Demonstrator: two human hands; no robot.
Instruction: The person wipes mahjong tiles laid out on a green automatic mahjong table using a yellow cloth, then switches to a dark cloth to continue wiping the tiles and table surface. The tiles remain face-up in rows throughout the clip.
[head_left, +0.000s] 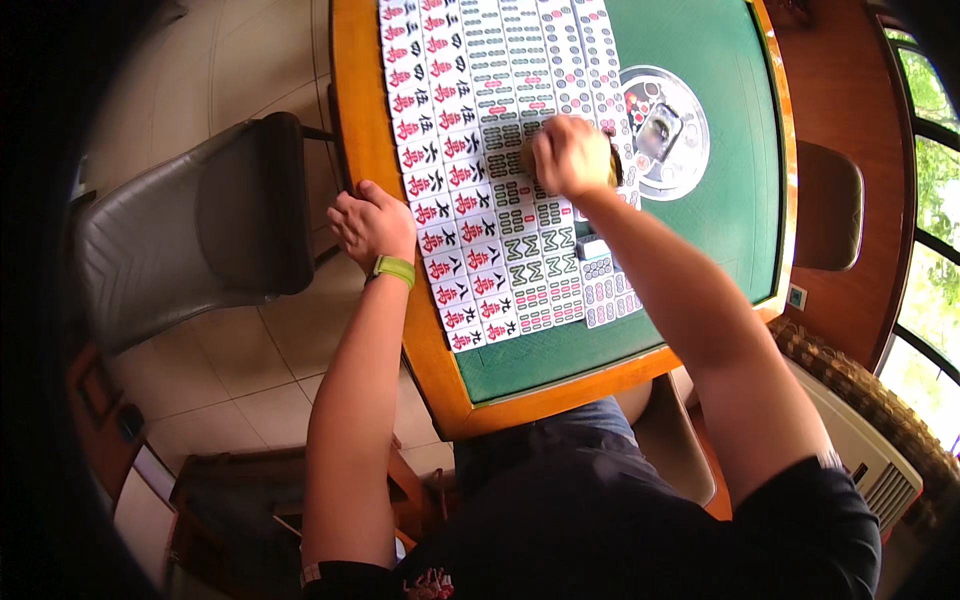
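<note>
Mahjong tiles (480, 217) lie face up in long, tight rows on the green felt of a mahjong table (540, 360). My left hand (375, 225) rests on the table's wooden rim, against the outer row of character tiles (424, 154). It holds nothing, and a lime-green watch band (394, 268) circles its wrist. Over the bamboo and dot tiles, my right hand (574, 154) is closed around a brownish object (616, 166), mostly hidden by the fingers. Beside my right forearm, one tile (592, 249) stands out of line, its pale side showing, near several dot tiles (611, 296).
A round clear-covered centre panel (664, 135) with dice under it is set into the felt. A dark chair (195, 232) stands left of the table, another chair (829, 206) at the far right side. A white appliance (847, 435) is by the windows (930, 292).
</note>
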